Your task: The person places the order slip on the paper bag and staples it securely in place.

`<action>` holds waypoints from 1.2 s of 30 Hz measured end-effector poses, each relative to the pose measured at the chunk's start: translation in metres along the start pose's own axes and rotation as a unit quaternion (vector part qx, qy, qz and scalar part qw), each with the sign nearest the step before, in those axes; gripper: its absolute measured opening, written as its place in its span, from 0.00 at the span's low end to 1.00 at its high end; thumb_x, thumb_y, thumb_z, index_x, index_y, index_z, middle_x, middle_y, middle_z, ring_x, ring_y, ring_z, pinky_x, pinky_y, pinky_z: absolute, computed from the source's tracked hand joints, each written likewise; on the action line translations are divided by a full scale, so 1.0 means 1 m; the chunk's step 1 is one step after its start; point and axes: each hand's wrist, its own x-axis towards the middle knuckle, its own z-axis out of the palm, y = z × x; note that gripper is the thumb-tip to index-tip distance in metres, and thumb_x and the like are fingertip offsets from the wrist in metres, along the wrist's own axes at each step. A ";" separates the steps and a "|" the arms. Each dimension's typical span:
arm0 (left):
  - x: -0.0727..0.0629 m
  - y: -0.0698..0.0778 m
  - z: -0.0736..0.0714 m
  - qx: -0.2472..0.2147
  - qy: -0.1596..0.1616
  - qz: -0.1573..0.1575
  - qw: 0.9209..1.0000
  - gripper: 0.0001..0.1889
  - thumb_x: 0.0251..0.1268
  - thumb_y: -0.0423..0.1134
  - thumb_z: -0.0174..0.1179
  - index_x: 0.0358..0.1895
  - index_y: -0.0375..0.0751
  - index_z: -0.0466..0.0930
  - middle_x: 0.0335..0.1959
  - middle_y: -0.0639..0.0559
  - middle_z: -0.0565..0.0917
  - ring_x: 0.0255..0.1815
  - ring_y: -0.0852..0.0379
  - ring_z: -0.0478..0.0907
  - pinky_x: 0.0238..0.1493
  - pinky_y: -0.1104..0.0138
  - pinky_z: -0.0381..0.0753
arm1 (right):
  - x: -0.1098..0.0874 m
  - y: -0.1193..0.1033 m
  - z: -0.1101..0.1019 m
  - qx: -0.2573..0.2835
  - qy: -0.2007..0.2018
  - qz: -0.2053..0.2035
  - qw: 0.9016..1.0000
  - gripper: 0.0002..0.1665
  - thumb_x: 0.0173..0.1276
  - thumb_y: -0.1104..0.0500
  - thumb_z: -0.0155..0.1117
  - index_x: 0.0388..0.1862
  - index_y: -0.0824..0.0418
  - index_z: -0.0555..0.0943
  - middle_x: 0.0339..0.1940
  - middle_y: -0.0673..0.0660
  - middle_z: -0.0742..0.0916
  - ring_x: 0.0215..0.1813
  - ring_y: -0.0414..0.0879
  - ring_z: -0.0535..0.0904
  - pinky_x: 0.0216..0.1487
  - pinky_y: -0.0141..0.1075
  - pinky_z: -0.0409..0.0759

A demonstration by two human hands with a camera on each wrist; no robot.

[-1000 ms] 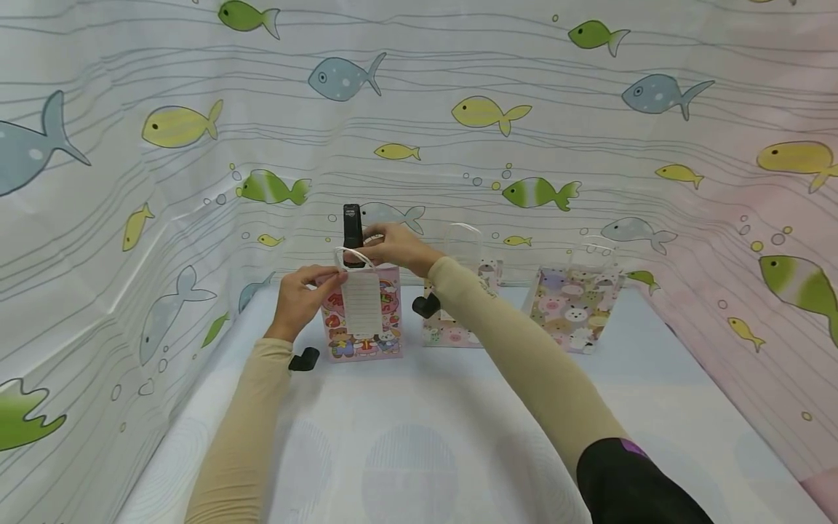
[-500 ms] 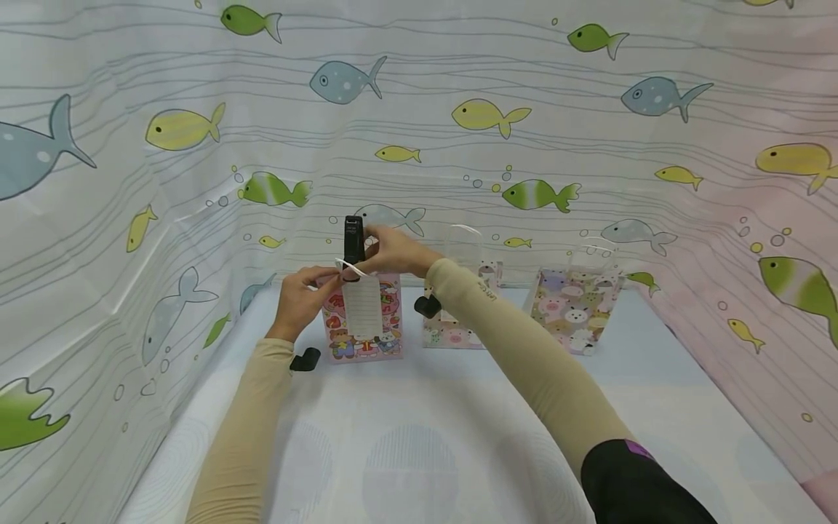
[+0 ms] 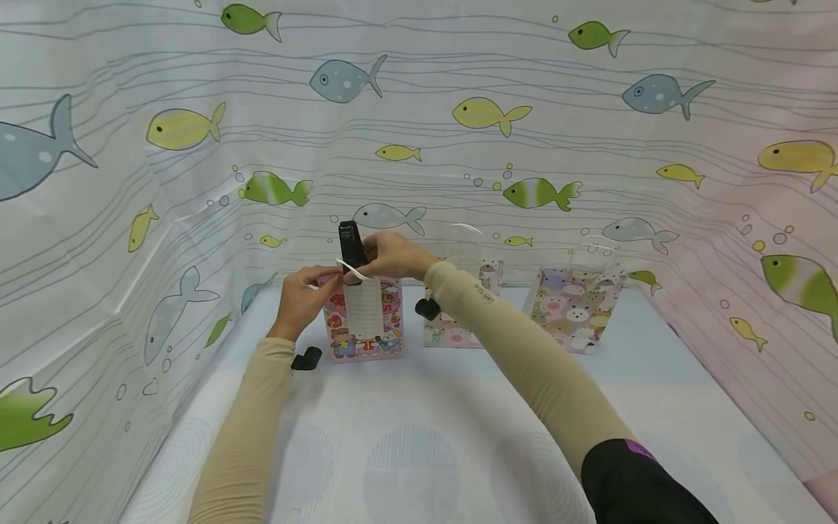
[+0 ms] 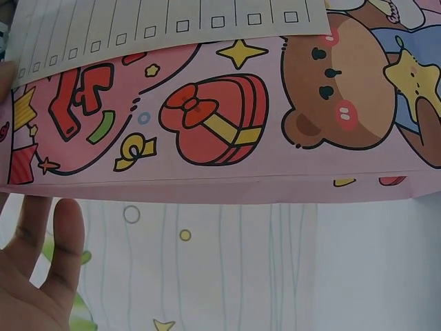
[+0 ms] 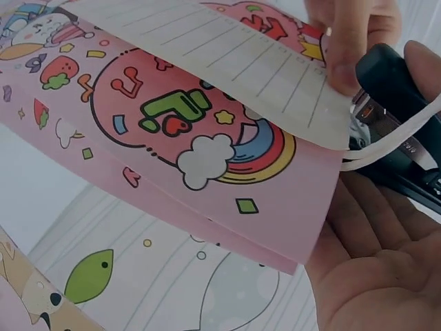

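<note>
On my head feed, the left hand (image 3: 300,300) pinches the top edge of a white ruled paper sheet (image 3: 364,309) against a pink cartoon-printed paper bag (image 3: 391,320); its thumb lies on the sheet, and on the left wrist feed I see other fingers loosely extended beside the bag. The right hand (image 3: 398,256) has its fingers and thumb around a slim black stapler (image 3: 351,244), which tilts leftward over the bag's top edge. A white looped cord handle (image 3: 352,268) crosses in front of the stapler. From the right wrist feed I see the stapler's mouth at the sheet's edge, but I cannot tell whether paper lies inside it.

The bag stands upright on a pale, circle-patterned tabletop (image 3: 419,466). To its right I see two animal-print paper bags (image 3: 566,313), before a white fish-print curtain (image 3: 419,44).
</note>
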 end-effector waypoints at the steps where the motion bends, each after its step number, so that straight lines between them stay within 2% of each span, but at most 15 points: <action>1: 0.000 0.001 0.000 -0.001 0.000 -0.001 1.000 0.11 0.68 0.38 0.69 0.49 0.41 0.89 0.50 0.46 0.88 0.47 0.57 0.77 0.48 0.55 0.75 | 0.000 0.001 0.000 0.000 0.002 -0.002 1.000 0.35 0.57 0.45 0.81 0.56 0.64 0.81 0.45 0.53 0.90 0.46 0.41 0.86 0.56 0.37 0.78; 11: -0.001 0.002 0.000 -0.013 -0.002 -0.002 1.000 0.11 0.68 0.39 0.69 0.50 0.41 0.89 0.49 0.46 0.88 0.45 0.57 0.77 0.47 0.53 0.75 | 0.001 0.006 0.006 -0.004 0.000 -0.031 1.000 0.29 0.60 0.50 0.80 0.55 0.64 0.82 0.44 0.53 0.90 0.45 0.40 0.86 0.52 0.34 0.81; 17: 0.000 0.001 0.000 -0.003 0.003 0.008 1.000 0.10 0.68 0.39 0.68 0.49 0.43 0.90 0.48 0.47 0.88 0.44 0.57 0.77 0.44 0.60 0.73 | 0.002 0.008 0.009 -0.015 0.004 -0.055 0.998 0.26 0.63 0.54 0.78 0.55 0.65 0.80 0.43 0.54 0.89 0.44 0.41 0.86 0.49 0.33 0.81; 21: 0.000 0.000 0.000 0.003 0.004 0.009 1.000 0.10 0.68 0.40 0.68 0.49 0.43 0.90 0.48 0.48 0.88 0.44 0.57 0.77 0.44 0.62 0.73 | 0.000 0.009 0.013 -0.022 0.019 -0.064 0.998 0.29 0.64 0.55 0.77 0.59 0.66 0.78 0.44 0.54 0.89 0.44 0.40 0.86 0.49 0.31 0.81; 26: 0.000 -0.001 0.002 0.002 0.003 0.009 1.000 0.10 0.67 0.40 0.69 0.49 0.43 0.90 0.49 0.47 0.88 0.45 0.55 0.78 0.46 0.59 0.73 | -0.004 0.011 0.018 -0.038 0.043 -0.073 0.996 0.29 0.65 0.57 0.76 0.61 0.68 0.78 0.45 0.56 0.89 0.44 0.40 0.86 0.49 0.31 0.81; 36: 0.002 0.003 0.000 0.015 0.007 0.005 1.000 0.11 0.66 0.40 0.70 0.50 0.43 0.90 0.47 0.48 0.88 0.42 0.58 0.77 0.46 0.64 0.74 | -0.004 0.014 0.024 -0.074 0.091 -0.103 0.988 0.22 0.64 0.54 0.76 0.53 0.63 0.84 0.41 0.52 0.91 0.38 0.35 0.85 0.45 0.30 0.81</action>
